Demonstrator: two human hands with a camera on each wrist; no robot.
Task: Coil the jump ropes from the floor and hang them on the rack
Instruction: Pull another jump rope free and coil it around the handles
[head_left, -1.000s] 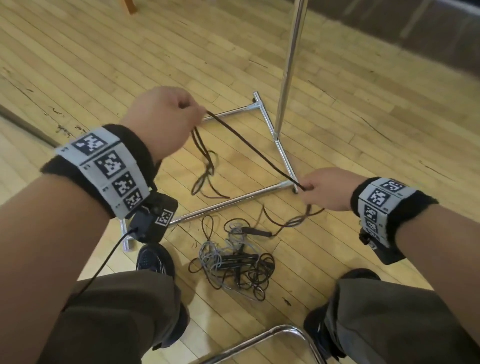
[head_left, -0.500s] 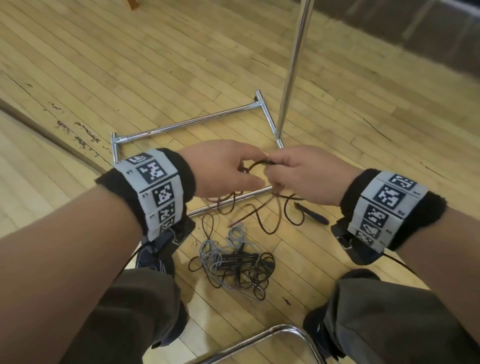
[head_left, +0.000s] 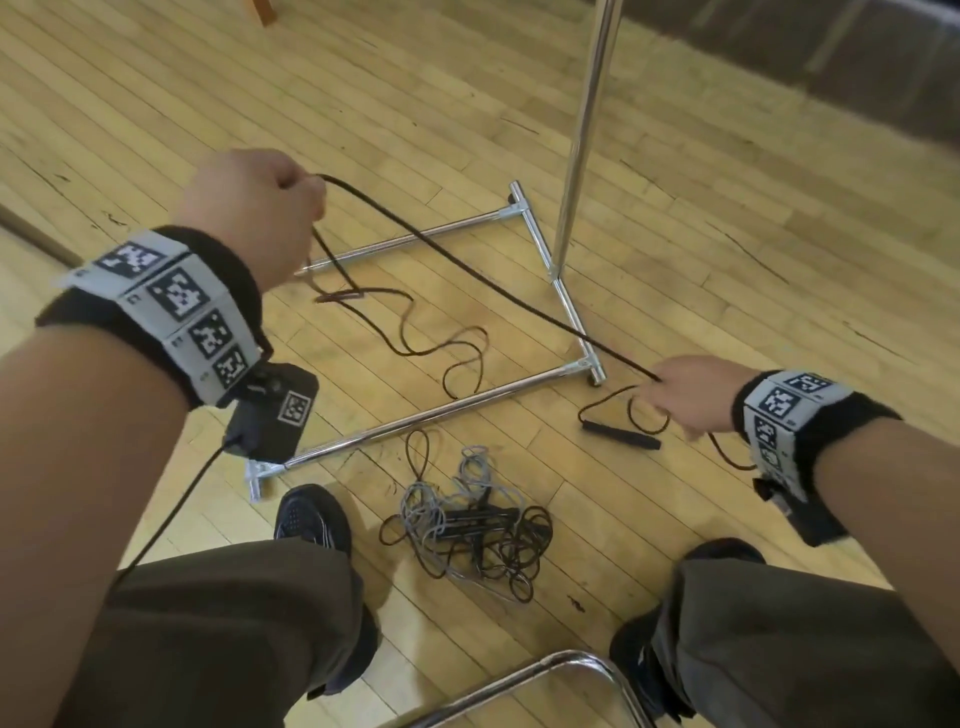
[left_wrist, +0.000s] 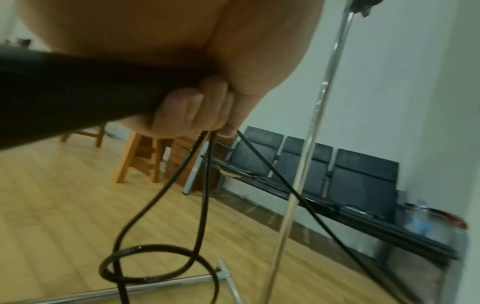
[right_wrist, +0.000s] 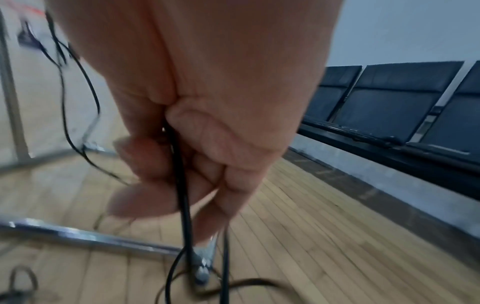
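Note:
A dark jump rope (head_left: 483, 280) stretches taut between my two hands. My left hand (head_left: 254, 218), raised at the upper left, grips one black handle (left_wrist: 64, 90) and several loops of rope (left_wrist: 166, 205) that hang from its fingers. My right hand (head_left: 691, 392), low at the right, has its fingers curled round the rope (right_wrist: 182, 185). The rope's other black handle (head_left: 621, 435) lies on the floor just left of that hand. More slack rope (head_left: 447, 338) curls on the floor inside the chrome rack base (head_left: 436, 413). The rack's upright pole (head_left: 584, 124) rises behind.
A tangled pile of grey and dark jump ropes (head_left: 467, 525) lies on the wooden floor between my feet. A chrome chair frame (head_left: 545, 670) curves at the bottom edge. Dark bench seats (left_wrist: 361, 183) line the wall behind the rack, with wooden stools (left_wrist: 140, 156) beside them.
Half a second ago my hands were together over the rack base. Now they have drawn apart, the left up and left, the right down and right, pulling the rope taut.

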